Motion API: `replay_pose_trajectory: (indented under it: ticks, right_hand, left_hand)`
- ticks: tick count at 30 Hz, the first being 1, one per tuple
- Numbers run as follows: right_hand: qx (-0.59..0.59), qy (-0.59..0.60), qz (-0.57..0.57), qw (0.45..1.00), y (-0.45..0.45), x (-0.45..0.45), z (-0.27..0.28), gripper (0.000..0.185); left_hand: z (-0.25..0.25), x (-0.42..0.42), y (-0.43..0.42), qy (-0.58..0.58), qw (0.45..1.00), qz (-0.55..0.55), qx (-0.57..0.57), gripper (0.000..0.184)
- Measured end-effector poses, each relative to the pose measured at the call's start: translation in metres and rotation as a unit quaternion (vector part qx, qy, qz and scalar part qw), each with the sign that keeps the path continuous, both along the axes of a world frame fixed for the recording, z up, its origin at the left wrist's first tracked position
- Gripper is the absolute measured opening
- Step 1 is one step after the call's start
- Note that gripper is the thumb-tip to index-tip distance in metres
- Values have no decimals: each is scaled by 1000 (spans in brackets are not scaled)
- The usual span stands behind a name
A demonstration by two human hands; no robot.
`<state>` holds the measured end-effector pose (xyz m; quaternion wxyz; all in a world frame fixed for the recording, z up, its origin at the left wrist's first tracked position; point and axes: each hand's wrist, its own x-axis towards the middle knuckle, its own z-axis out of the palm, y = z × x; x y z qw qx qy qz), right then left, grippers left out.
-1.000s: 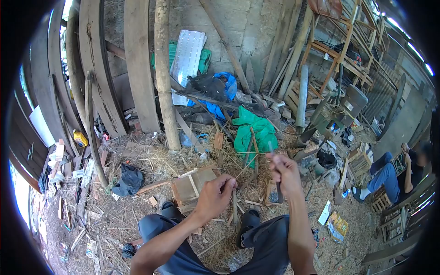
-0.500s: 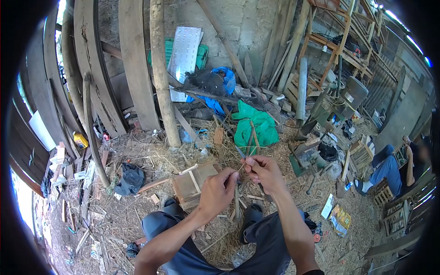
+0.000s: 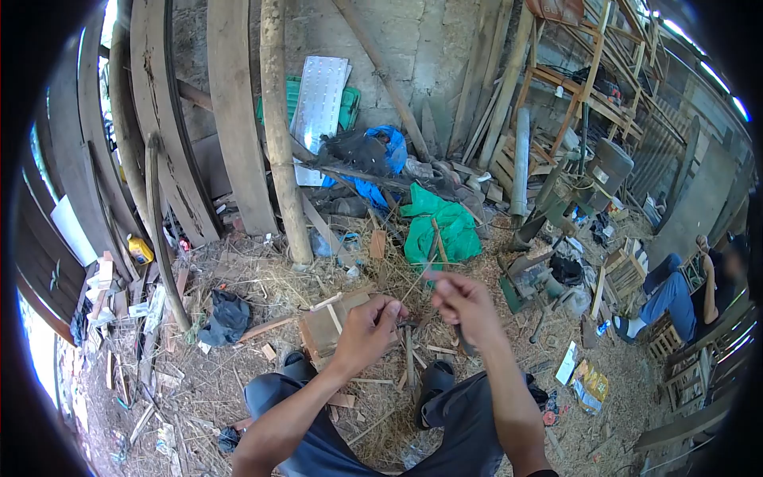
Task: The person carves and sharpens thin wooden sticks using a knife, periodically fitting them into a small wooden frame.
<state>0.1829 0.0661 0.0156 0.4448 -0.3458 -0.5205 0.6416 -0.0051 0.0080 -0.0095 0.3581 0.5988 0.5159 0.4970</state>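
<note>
My right hand (image 3: 467, 308) is closed around a knife; its dark handle (image 3: 464, 342) sticks out below the fist and a bit of the greyish blade shows above the fingers. My left hand (image 3: 367, 332) is at the left, thumb and forefinger pinched on a thin strip (image 3: 414, 288) that looks like wood or bamboo. The strip slants up and right from the fingertips, near the blade. Whether blade and strip touch, I cannot tell. Both hands are above my knees, apart from each other. Under the left hand lies a wooden frame with a panel (image 3: 321, 327).
A green plastic bag (image 3: 441, 229) lies ahead, with sticks leaning before it. To the left are a black bag (image 3: 226, 316) and a wooden post (image 3: 280, 135). A machine (image 3: 548, 274) stands to the right. Another person (image 3: 675, 290) sits at far right. Straw and wood scraps litter the ground.
My hands have moved apart: the right hand with the knife has shifted slightly right and down, while the left has moved slightly left and down.
</note>
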Motion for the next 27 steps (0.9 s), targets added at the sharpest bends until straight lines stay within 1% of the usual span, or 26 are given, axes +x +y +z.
replay_pose_trajectory:
  ticks: [1,2,4,6,9,11,12,15,16,17,18,19,20,21,22,26,27]
  right_hand:
    - [3,-4,42,999,-4,-7,-2,26]
    - [2,-2,41,999,-4,-9,-3,26]
    - [-10,20,52,998,0,-12,-5,23]
    - [-23,28,43,998,6,-6,-7,23]
    - [-37,33,19,999,17,2,-17,22]
    - [-8,94,-73,993,26,14,-18,22]
    - [-30,93,-132,987,34,25,-13,22]
    - [3,59,-131,990,31,42,-7,26]
    - [-2,32,-103,994,21,38,-2,28]
    - [-1,33,-99,995,14,29,1,28]
    - [-20,20,-61,998,8,17,1,27]
    - [-39,8,-26,999,3,8,0,26]
    - [-40,11,-27,999,2,0,-4,26]
    - [-37,25,13,999,2,-6,-9,25]
    - [-34,39,54,997,1,-8,-12,24]
    - [-62,6,49,997,9,-1,-12,26]
    - [-63,9,48,997,10,0,-12,26]
  left_hand:
    - [-1,1,1,-15,1000,-17,-11,23]
    - [-2,3,0,-30,999,-34,-23,24]
    - [0,5,-2,-24,999,-38,-16,24]
    - [-1,7,-2,-18,999,-45,-11,24]
    - [-3,7,-3,-34,996,-70,-39,23]
    - [2,6,-6,-91,986,-111,-80,22]
    - [3,6,-7,-90,986,-112,-80,22]
    - [4,9,-7,-58,994,-82,-49,20]
    - [1,9,-5,-27,998,-48,-22,18]
    - [-1,8,-4,4,1000,-11,4,15]
    - [-2,8,-3,7,1000,-8,3,15]
    - [-2,12,-2,58,997,19,46,13]
    - [-1,15,-2,109,989,44,89,10]
    - [-1,17,-2,111,989,41,88,10]
    - [-1,19,-2,137,983,56,107,9]
    - [-3,23,-2,214,960,89,157,8]
    - [-2,24,-2,216,960,87,157,8]
